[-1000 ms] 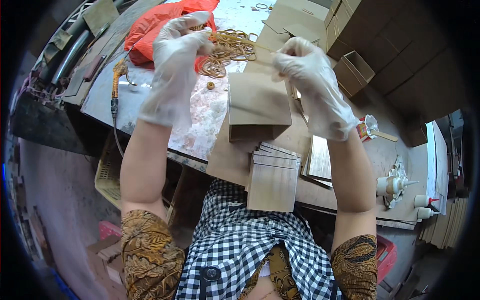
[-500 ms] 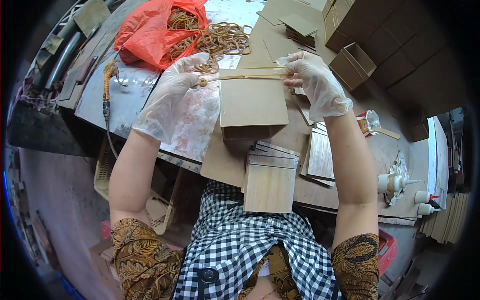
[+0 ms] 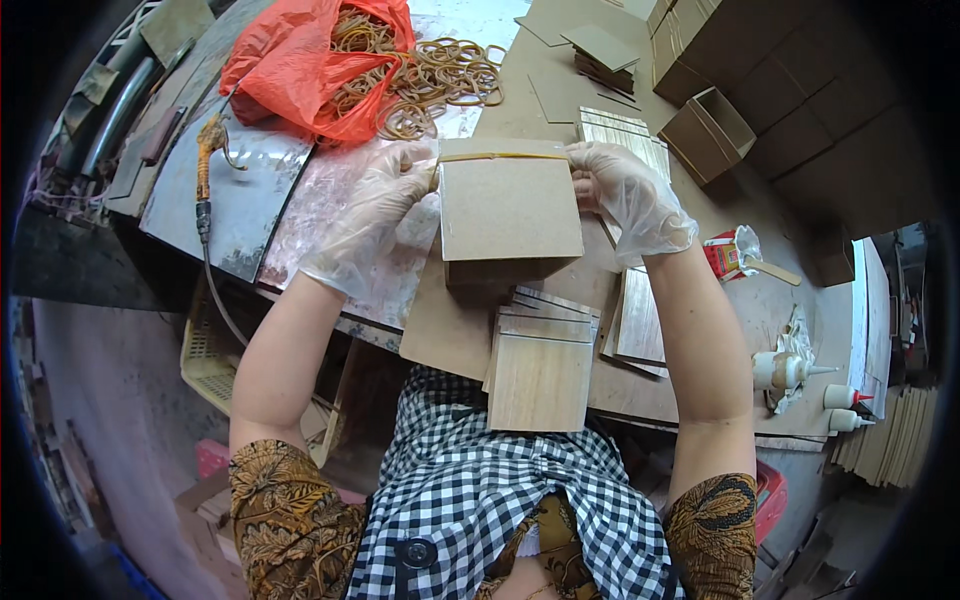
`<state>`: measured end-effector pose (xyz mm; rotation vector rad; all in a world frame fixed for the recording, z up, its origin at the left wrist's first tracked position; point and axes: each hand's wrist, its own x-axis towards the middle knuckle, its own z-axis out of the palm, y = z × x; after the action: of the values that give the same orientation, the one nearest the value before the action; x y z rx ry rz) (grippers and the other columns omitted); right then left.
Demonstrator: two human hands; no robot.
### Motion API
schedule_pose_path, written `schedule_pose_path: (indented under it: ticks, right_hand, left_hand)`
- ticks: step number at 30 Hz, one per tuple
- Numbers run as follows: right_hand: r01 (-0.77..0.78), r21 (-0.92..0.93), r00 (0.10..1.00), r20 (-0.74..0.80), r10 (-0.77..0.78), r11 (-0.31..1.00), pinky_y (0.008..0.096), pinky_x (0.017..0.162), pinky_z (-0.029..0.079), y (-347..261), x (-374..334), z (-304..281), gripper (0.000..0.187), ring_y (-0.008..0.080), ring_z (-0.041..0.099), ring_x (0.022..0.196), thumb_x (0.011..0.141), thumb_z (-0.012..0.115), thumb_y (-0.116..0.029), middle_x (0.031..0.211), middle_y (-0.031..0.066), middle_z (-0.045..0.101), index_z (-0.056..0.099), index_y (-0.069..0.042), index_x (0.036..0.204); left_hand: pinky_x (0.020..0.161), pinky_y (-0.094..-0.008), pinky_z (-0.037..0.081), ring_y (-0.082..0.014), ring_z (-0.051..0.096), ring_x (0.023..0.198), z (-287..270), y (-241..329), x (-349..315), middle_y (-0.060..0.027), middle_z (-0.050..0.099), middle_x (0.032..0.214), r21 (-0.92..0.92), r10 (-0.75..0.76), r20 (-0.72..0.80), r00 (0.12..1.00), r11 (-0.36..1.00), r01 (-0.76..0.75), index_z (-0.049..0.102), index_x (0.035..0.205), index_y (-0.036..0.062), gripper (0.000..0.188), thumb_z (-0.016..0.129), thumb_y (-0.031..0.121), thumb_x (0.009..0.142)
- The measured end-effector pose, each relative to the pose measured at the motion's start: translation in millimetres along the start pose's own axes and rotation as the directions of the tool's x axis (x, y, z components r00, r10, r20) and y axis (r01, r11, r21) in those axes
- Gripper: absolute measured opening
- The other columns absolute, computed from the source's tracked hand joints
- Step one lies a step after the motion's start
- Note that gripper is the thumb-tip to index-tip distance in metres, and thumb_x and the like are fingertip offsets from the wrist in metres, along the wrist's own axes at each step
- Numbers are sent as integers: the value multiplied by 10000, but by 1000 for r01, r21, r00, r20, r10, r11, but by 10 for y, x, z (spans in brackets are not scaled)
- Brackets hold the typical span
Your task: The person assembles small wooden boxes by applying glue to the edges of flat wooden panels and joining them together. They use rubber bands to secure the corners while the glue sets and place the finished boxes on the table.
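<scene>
A square brown board box (image 3: 510, 212) stands before me, its open side facing me. Across its top, near the far edge, a yellowish rubber band (image 3: 500, 156) lies stretched. My left hand (image 3: 372, 215), in a thin clear glove, is closed at the box's left side, pinching the band where it runs over the edge. At the right side my gloved right hand (image 3: 632, 198) is likewise closed on the band, with its lower fingers partly hidden. Nearer to me, a stack of thin wooden panels (image 3: 540, 370) overhangs the table edge.
A red plastic bag (image 3: 290, 75) spills rubber bands (image 3: 455, 70) at the far left. An orange-handled air gun (image 3: 205, 170) lies left. More panels (image 3: 640, 320), an open box (image 3: 710, 135), a glue tub (image 3: 725, 255) and glue bottles (image 3: 785, 370) occupy the right.
Both hands have come down toward the box's sides, the left one also moving right. The rubber band, stretched out past the box's left edge before, now lies across the box top.
</scene>
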<state>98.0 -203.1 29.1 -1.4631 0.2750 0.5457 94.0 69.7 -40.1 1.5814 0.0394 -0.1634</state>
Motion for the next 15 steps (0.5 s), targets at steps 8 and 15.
schedule_pose_path:
  ticks: [8,15]
  right_hand:
    - [107,-59,991,-80,-111,993,269,667,552,-67,-43,45,184,166,678,718,884,665,-110,903,96,699,658,10,1024]
    - [377,-369,872,-167,-459,850,275,830,422,-587,-265,287,211,97,579,880,830,724,-146,962,9,676,693,-53,1017]
  left_hand:
    - [893,-277,491,-127,625,971,3,294,-61,-83,682,1095,-125,11,70,998,992,-3,622,1204,-23,433,761,127,822]
    - [997,-276,474,-133,634,1080,-166,1069,69,-64,674,1197,188,314,-2,950,933,-308,662,1178,20,289,667,30,889]
